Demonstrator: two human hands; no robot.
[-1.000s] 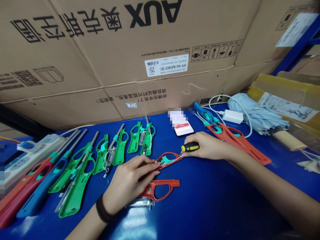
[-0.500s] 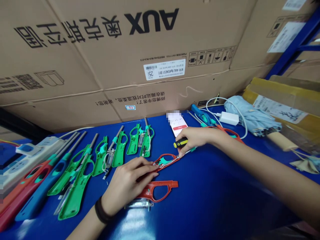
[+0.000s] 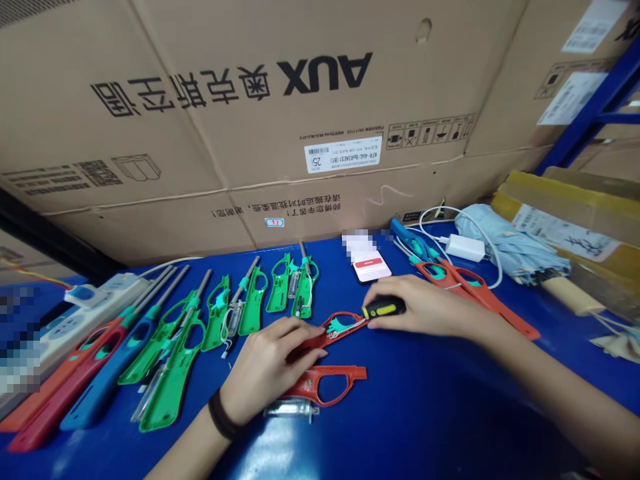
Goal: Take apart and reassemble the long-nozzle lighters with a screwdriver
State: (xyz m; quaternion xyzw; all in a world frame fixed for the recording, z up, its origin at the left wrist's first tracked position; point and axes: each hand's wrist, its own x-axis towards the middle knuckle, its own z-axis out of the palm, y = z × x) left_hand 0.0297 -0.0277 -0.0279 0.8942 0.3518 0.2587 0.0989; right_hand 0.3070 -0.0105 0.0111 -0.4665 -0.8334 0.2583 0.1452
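Head view is showing the left hand pinching the left end of a red shell half at the middle of the blue desk, its grip narrow. The right hand is holding a black-and-yellow tool at the shell's nose; I cannot tell where its tip is resting. A teal trigger and white wires are sitting at the shell's loop, and another red half is lying nearer the body. Working well probably means keeping the pinch steady and pressing lightly, so nothing is snagging the wires.
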